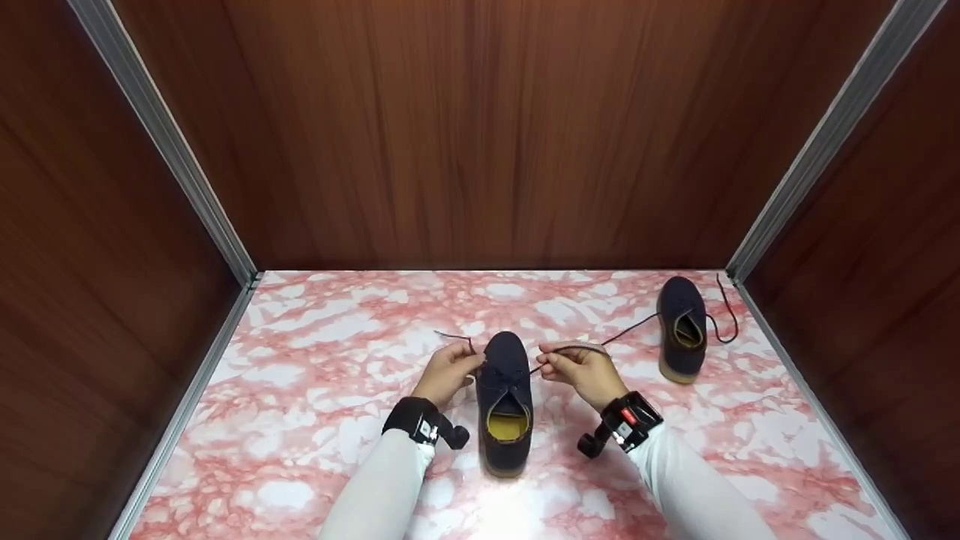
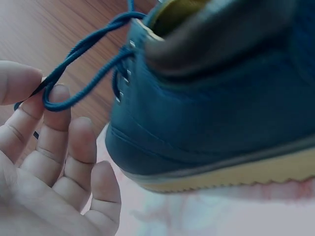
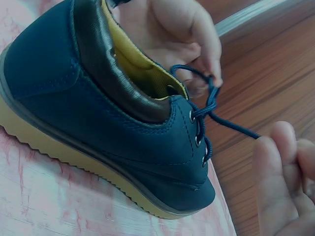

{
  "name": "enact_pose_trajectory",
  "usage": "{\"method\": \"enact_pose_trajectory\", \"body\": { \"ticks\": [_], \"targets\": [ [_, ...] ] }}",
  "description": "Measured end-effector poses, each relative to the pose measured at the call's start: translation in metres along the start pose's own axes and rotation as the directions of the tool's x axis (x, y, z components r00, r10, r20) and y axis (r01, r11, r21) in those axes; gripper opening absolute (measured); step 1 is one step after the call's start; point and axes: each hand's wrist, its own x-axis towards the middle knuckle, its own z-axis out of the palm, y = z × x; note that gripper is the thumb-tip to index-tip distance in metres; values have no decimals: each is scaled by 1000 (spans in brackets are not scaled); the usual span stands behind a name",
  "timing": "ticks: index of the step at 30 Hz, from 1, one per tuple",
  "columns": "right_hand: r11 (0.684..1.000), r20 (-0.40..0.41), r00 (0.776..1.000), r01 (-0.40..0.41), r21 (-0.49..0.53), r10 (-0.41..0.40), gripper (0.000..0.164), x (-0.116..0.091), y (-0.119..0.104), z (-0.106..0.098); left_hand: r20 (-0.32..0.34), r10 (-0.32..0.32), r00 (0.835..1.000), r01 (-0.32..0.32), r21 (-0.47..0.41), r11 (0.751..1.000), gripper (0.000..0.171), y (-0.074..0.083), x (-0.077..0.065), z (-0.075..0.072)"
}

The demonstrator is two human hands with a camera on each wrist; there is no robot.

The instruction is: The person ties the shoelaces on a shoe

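Note:
A navy shoe [image 1: 506,351] with a yellow lining and pale ridged sole stands upright on the marbled surface, its toe pointing away from me. At its left side my left hand [image 1: 448,371] pinches a dark blue shoelace [image 2: 83,46] between thumb and index finger; the lace forms a loop at the fingertips. On the shoe's right, my right hand [image 1: 583,369] pinches the other lace end, drawn taut from the eyelets in the right wrist view. The laces cross in a twist [image 3: 210,105] above the eyelets.
A matching shoe [image 1: 681,300] stands farther back on the right, with its loose laces [image 1: 634,328] spread to both sides. Dark wood panels [image 1: 480,135] with metal edge strips [image 1: 169,135] enclose the red-and-white surface [image 1: 300,420] at the back and sides.

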Motion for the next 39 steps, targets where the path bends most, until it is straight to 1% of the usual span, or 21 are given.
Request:
{"method": "enact_pose_trajectory", "body": {
  "ticks": [2, 4, 7, 11, 13, 15, 18, 20, 22, 24, 31, 36, 39],
  "targets": [
    [999, -10, 1000, 21, -24, -21, 31, 0, 0, 0, 13, 14, 1000, -14, -5, 1000, 8, 3, 1, 1],
    [998, -5, 999, 38, -55, -39, 32, 0, 0, 0, 32, 30, 999, -28, -39, 999, 10, 6, 1, 3],
    [998, 24, 999, 26, -57, -25, 32, 1, 1, 1, 59, 53, 997, -47, -97, 994, 12, 10, 0, 6],
    [1000, 50, 999, -19, 24, 17, 27, 2, 1, 7, 88, 77, 993, -65, -130, 989, 14, 13, -1, 9],
    [998, 59, 998, -24, 53, 21, 27, 3, 2, 11, 92, 82, 992, -66, -159, 985, 13, 15, -1, 10],
    [996, 64, 998, -29, 82, 23, 29, 3, 2, 15, 89, 80, 993, -58, -227, 972, 11, 16, 0, 12],
    [993, 66, 997, -40, 115, 33, 31, 4, 1, 20, 74, 71, 995, -42, -338, 940, 11, 19, 1, 15],
    [989, 53, 998, -48, 138, 41, 32, 4, 1, 23, 70, 64, 996, -32, -390, 920, 14, 20, 1, 17],
    [986, 36, 998, -52, 157, 46, 34, 5, 0, 24, 67, 55, 996, -22, -418, 908, 17, 21, 0, 18],
    [983, 21, 999, -48, 174, 45, 34, 5, 0, 24, 66, 44, 997, -11, -432, 902, 19, 22, -1, 18],
    [975, 27, 1000, -8, 221, 2, 30, 4, -2, 15, 52, 2, 999, 19, -418, 908, 22, 21, -1, 15],
    [968, -23, 1000, 7, 250, -1, 31, 3, -3, 4, 23, -5, 1000, 14, -418, 908, 24, 18, -1, 11],
    [967, -66, 998, 11, 253, 6, 31, 1, -2, -4, 20, -7, 1000, 15, -403, 915, 24, 15, -1, 9]
  ]
}}
